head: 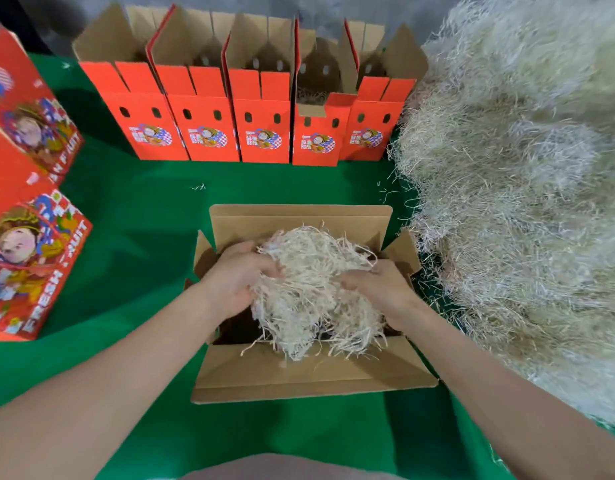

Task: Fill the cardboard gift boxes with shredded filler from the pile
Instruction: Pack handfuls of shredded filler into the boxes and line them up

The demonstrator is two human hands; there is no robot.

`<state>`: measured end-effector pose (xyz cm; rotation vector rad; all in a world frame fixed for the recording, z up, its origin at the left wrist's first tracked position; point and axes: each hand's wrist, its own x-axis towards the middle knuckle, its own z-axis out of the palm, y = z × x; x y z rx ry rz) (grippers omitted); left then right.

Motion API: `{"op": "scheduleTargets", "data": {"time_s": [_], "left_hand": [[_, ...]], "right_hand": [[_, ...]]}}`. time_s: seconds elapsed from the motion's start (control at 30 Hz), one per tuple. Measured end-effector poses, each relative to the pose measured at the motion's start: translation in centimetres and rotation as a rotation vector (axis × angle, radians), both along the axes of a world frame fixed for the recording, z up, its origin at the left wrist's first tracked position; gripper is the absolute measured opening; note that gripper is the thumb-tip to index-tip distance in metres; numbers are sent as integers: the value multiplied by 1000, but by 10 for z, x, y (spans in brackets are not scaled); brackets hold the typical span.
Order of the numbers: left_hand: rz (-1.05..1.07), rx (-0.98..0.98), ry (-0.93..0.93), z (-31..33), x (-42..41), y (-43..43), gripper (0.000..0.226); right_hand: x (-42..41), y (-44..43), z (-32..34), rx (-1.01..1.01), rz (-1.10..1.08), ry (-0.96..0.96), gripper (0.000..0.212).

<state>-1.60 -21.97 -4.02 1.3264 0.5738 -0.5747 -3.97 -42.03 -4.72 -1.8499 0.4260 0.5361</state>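
Observation:
An open cardboard gift box [299, 375] lies in front of me on the green cloth, flaps spread outward. A clump of pale shredded filler [313, 282] sits in its opening and spills over the near edge. My left hand [237, 278] grips the clump from the left, fingers curled into the shreds. My right hand [378, 289] grips it from the right. The big pile of shredded filler [527, 174] fills the right side of the table.
Several red gift boxes [209, 126] stand open in a row at the back; one [316, 129] holds some filler. Closed printed red boxes [25, 209] are stacked at the left. Green cloth [133, 209] shows between them, with a few stray shreds.

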Motion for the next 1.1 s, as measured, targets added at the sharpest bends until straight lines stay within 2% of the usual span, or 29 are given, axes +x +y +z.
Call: {"op": "scheduleTargets", "data": {"time_s": [0.07, 0.13, 0.2, 0.23, 0.27, 0.33, 0.37, 0.4, 0.47, 0.53, 0.7, 0.77, 0.87, 0.93, 0.97, 1.0, 1.07, 1.1], "left_hand": [[19, 170, -54, 2, 5, 11, 42], [-1, 274, -106, 0, 9, 16, 28], [47, 240, -97, -1, 7, 16, 15], [62, 161, -66, -2, 6, 16, 14], [45, 42, -17, -4, 5, 16, 21], [-96, -227, 112, -5, -1, 14, 59], [-189, -270, 147, -5, -5, 9, 76], [-287, -241, 154, -5, -10, 2, 85], [-347, -45, 107, -8, -14, -13, 73], [-246, 74, 36, -11, -10, -15, 54], [-49, 350, -16, -18, 3, 21, 68], [-79, 338, 6, -19, 5, 26, 65], [-254, 51, 38, -13, 1, 14, 43], [-329, 4, 62, -13, -4, -1, 56], [-318, 30, 71, -13, -6, -8, 65], [-292, 61, 64, -13, -7, -10, 69], [-262, 195, 30, -18, -6, -2, 66], [-271, 257, 24, -23, -5, 6, 67]], "right_hand": [[-3, -10, 2, 40, -55, 2, 20], [-3, -15, 2, 68, -88, 0, 23], [-3, -18, 2, 61, -111, 28, 15], [-3, -19, 4, 76, -121, 51, 16], [-3, -20, 6, 125, -119, 68, 20], [-2, -18, 12, 281, -39, 64, 11], [-2, -13, 16, 356, 25, 57, 9], [-3, -6, 16, 396, 76, 61, 11], [-4, 7, 14, 313, 100, 68, 14], [-7, 11, 12, 209, 47, 41, 17], [-7, -13, 4, 141, -210, 32, 13], [-4, -16, 1, 150, -177, 48, 22], [-2, -7, 0, 229, -4, 104, 73], [-1, 4, -2, 255, 81, 148, 80], [0, 7, -3, 248, 102, 167, 74], [0, 7, -1, 249, 96, 160, 56], [1, -3, 4, 264, -6, 105, 6], [2, -10, 7, 260, -85, 86, 1]]}}
